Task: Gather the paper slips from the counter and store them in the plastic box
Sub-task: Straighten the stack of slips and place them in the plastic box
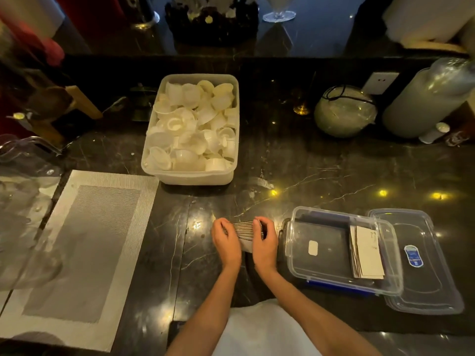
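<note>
A stack of paper slips (244, 228) stands on edge on the dark marble counter (321, 176), squeezed between my left hand (226, 240) and my right hand (264, 242). Both hands press on the stack's ends. Just to the right sits the clear plastic box (303, 253), open on top. Inside it, against its right wall, lies another bundle of slips (367, 255). The box's clear lid (426, 265) lies flat under and beyond the box's right side.
A white tub of small white cups (226, 176) stands behind my hands. A grey woven placemat (84, 253) lies at the left, with a clear glass jug (23, 214) beside it. A round glass bowl (344, 114) and a tall wrapped cylinder (424, 98) stand at the back right.
</note>
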